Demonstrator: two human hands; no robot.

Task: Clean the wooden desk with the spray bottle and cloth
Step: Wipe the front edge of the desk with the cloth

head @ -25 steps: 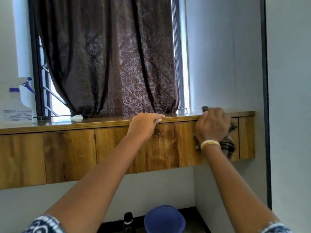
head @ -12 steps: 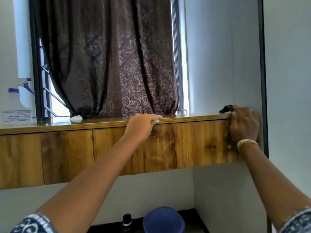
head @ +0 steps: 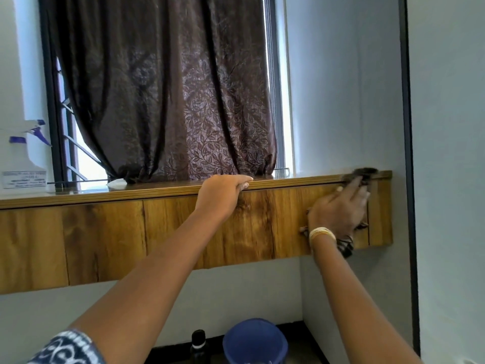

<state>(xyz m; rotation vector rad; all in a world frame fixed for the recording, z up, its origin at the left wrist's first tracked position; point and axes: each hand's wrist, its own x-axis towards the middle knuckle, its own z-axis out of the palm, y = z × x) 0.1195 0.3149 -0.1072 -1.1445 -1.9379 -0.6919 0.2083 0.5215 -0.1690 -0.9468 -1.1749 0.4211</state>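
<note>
The wooden desk (head: pixel 105 237) is a wall-mounted shelf with a front panel, running across the view below a window. My right hand (head: pixel 338 211) presses a dark checked cloth (head: pixel 346 246) flat against the front panel near its right end; a blurred part of the cloth shows at the top edge. My left hand (head: pixel 223 195) rests on the desk's front edge at the middle, fingers curled over it. A white spray bottle (head: pixel 22 158) with a blue trigger stands on the desk at the far left, apart from both hands.
A brown patterned curtain (head: pixel 170 101) hangs behind the desk. A small white object (head: pixel 116 183) lies on the desktop by the curtain. On the floor below stand a blue bucket (head: pixel 254 342) and a dark bottle (head: pixel 199 345). A wall closes the right side.
My right hand with the cloth went right to the desk's end, then came back left and lower on the front panel. My left hand stayed on the edge.
</note>
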